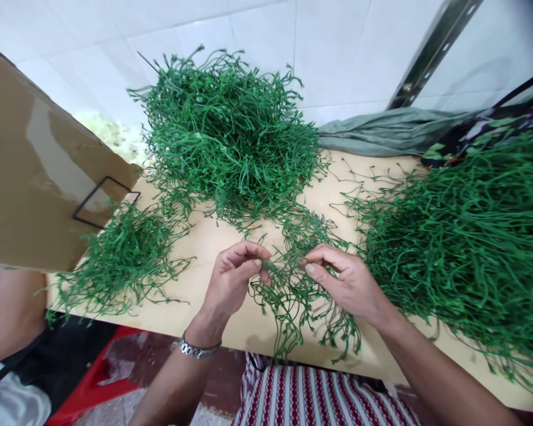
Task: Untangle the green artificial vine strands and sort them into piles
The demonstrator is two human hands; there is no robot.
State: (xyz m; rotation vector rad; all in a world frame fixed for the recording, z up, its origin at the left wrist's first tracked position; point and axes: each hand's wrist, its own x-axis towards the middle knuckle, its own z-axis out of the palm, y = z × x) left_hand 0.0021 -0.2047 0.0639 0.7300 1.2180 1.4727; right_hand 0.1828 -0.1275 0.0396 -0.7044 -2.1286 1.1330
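Observation:
Thin green artificial plant stems [288,296] with small branched tips lie in a loose tangle in front of me, near the table's front edge. My left hand [237,275], with a metal watch on its wrist, pinches a stem at the tangle's left side. On the right side, my right hand [342,278] has thumb and index finger closed on another stem. A large heap of the same stems [231,130] rises behind the hands. Another big pile [471,236] fills the right, and a smaller bunch [124,254] lies at the left.
A cardboard box [39,154] stands at the left, with a black wire frame [106,202] by its edge. Another person's arm [13,313] shows below it. A grey-green cloth [382,131] lies along the tiled wall [328,53]. A red stool [93,378] is under the table [195,248].

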